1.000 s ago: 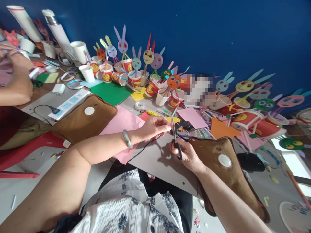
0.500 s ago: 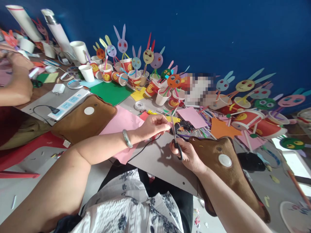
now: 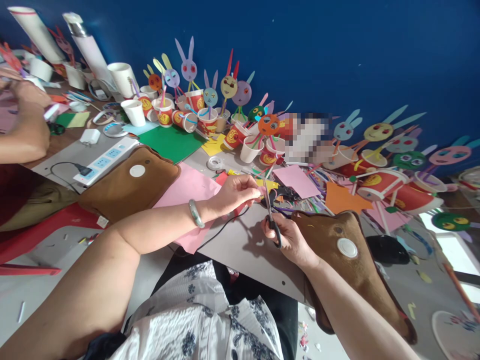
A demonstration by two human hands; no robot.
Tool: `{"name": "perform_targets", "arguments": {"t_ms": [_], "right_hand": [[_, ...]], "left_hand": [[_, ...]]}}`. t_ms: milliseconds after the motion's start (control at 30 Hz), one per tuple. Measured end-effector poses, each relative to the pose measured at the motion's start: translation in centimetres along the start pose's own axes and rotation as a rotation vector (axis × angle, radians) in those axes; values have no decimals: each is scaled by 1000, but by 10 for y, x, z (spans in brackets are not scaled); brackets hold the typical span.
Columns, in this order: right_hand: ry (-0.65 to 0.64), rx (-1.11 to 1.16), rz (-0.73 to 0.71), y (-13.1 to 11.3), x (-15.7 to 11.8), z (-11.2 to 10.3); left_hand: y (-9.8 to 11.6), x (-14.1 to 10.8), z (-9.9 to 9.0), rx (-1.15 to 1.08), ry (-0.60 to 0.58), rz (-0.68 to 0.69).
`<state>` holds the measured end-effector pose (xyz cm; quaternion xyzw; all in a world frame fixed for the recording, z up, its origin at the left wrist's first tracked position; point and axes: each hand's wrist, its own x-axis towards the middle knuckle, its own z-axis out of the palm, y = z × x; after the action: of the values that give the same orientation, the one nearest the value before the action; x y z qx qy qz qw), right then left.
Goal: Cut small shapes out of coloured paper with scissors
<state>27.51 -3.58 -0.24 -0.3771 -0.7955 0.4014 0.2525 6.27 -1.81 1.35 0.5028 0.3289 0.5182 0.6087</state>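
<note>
My right hand (image 3: 287, 237) grips a pair of scissors (image 3: 273, 225) by the black handles, blades pointing up and away from me. Just left of the blades, my left hand (image 3: 238, 194) pinches a small pink piece of paper (image 3: 262, 191), mostly hidden by the fingertips. The blades are beside this piece; whether they bite into it I cannot make out. Under my left forearm lies a large pink sheet (image 3: 191, 192). A second, black-handled tool (image 3: 283, 192) lies on the table behind the scissors.
Paper cups (image 3: 252, 150) with paper rabbit figures line the wall. A brown cushion (image 3: 337, 250) lies by my right arm, another brown cushion (image 3: 127, 185) on the left near a power strip (image 3: 107, 160). Another person's arm (image 3: 28, 117) is at far left. Colored sticks and orange paper (image 3: 343, 200) lie ahead.
My left hand has shifted very slightly to the left, still beside the blades. The scissors stay almost in place. At far left, the other person's orange paper figure has moved a little left.
</note>
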Motion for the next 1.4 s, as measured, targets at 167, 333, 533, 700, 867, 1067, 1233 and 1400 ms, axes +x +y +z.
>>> {"name": "perform_targets", "arguments": {"t_ms": [167,333,533,700,867,1067,1233,1400], "right_hand": [[8,21,9,2,0,0],[15,13,2,1,0,0],[15,8,-2,0,0,1],[8,17,8,1,0,1],[8,29,11,-1,0,1],[8,24,7,0,-1,1],[5,7,8,1,-1,1],[7,-8,11,4,-1,1]], "left_hand": [[-4,3,1,-47,62,2],[-1,1,1,-13,14,-6],[-1,-1,2,15,-26,-56],[-5,-1,2,18,-31,-59],[-5,-2,2,47,-41,-50],[-5,-2,2,45,-28,-60],[-4,-2,1,31,-30,-55],[-3,0,1,15,-29,-24]]}}
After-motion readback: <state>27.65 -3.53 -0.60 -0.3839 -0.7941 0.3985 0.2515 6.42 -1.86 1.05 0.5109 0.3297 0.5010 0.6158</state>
